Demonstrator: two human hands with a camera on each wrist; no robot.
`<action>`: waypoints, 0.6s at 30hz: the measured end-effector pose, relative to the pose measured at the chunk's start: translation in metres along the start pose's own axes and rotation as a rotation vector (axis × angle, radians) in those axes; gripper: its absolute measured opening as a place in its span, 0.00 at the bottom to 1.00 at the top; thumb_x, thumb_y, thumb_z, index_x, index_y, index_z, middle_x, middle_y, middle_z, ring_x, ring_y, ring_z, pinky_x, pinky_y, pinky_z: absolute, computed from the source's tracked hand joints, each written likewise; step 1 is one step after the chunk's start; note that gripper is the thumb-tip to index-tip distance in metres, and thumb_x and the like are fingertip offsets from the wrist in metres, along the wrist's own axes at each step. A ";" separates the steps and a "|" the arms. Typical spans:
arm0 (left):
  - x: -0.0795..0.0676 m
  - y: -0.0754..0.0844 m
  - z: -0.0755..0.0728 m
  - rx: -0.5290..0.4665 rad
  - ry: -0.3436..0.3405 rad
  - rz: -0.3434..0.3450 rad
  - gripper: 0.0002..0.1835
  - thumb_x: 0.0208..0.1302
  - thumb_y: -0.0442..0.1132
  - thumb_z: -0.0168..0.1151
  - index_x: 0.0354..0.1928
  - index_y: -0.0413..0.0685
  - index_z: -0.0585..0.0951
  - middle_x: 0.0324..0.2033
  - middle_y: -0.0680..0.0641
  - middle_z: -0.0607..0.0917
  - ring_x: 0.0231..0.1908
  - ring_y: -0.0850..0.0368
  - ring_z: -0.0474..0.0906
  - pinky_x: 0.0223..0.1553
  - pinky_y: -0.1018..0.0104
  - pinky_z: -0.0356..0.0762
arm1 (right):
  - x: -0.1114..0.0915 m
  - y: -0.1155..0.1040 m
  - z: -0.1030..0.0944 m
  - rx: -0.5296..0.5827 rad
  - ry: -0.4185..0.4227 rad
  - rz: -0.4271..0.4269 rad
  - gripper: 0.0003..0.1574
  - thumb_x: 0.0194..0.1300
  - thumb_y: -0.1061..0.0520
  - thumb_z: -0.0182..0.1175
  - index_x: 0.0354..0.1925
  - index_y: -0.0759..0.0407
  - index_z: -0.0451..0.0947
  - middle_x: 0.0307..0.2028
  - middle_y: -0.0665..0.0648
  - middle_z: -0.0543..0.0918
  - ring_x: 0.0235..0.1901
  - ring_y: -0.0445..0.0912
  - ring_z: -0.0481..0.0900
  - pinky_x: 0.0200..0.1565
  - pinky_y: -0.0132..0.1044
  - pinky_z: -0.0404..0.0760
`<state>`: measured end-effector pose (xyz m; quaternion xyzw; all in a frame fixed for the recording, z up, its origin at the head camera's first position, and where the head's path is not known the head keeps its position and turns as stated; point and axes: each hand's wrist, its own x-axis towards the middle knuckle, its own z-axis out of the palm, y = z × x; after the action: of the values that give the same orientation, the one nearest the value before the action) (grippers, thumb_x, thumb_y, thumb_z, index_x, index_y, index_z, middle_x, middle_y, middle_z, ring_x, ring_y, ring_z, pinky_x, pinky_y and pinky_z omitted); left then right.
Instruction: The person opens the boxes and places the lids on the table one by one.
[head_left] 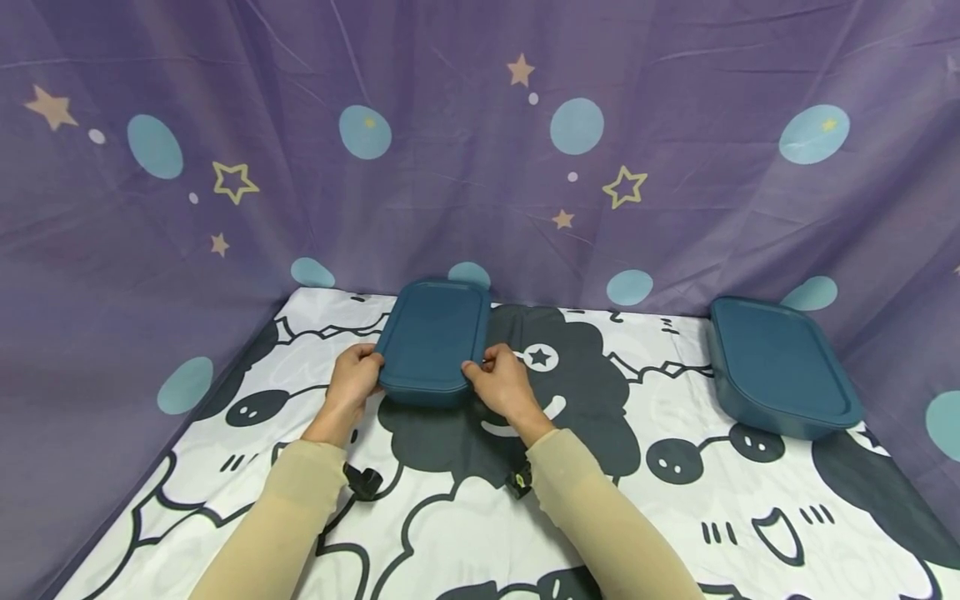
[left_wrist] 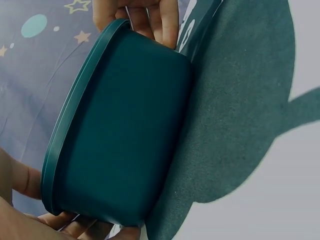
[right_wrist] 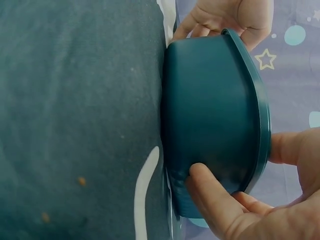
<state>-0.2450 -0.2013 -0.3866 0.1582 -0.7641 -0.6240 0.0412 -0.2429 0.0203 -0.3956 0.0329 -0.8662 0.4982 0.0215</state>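
Note:
A dark teal lidded storage box (head_left: 433,333) sits toward the back of the cloth-covered table, left of centre. My left hand (head_left: 354,379) grips its left side near the front corner, thumb at the lid's edge and fingers against the wall below. On the opposite side my right hand (head_left: 504,383) holds the front right corner, thumb on the lid rim and fingers under it along the wall. In the left wrist view the box's front wall (left_wrist: 120,125) lies between both hands. From the right wrist, the box (right_wrist: 212,105) shows its base close against the cloth.
A second teal lidded box (head_left: 783,362) stands at the table's back right. The cloth (head_left: 450,542) is white with dark cartoon shapes. Behind the table hangs a purple curtain (head_left: 465,208) with stars and dots, close to the boxes' far ends.

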 end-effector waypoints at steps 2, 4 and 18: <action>0.001 0.000 0.000 -0.002 0.001 -0.002 0.23 0.64 0.33 0.47 0.60 0.32 0.70 0.50 0.36 0.76 0.34 0.58 0.76 0.31 0.72 0.76 | 0.001 0.000 -0.001 0.006 -0.010 0.005 0.26 0.62 0.47 0.62 0.49 0.65 0.71 0.38 0.58 0.78 0.40 0.50 0.76 0.46 0.46 0.75; 0.002 0.000 0.000 -0.002 0.001 0.000 0.23 0.64 0.34 0.49 0.61 0.32 0.70 0.51 0.35 0.76 0.39 0.55 0.77 0.33 0.72 0.76 | 0.001 -0.001 -0.001 0.013 -0.015 0.013 0.27 0.63 0.47 0.62 0.50 0.65 0.70 0.40 0.58 0.78 0.42 0.51 0.77 0.47 0.46 0.75; 0.005 -0.005 0.003 -0.043 0.005 0.042 0.27 0.66 0.35 0.52 0.66 0.35 0.65 0.57 0.35 0.72 0.54 0.45 0.70 0.56 0.56 0.69 | 0.002 -0.006 0.007 0.143 -0.036 0.047 0.31 0.64 0.50 0.59 0.57 0.67 0.65 0.46 0.62 0.77 0.42 0.50 0.79 0.45 0.44 0.76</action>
<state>-0.2496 -0.2003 -0.3926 0.1427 -0.7535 -0.6390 0.0594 -0.2449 0.0115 -0.3937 0.0229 -0.8292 0.5584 -0.0083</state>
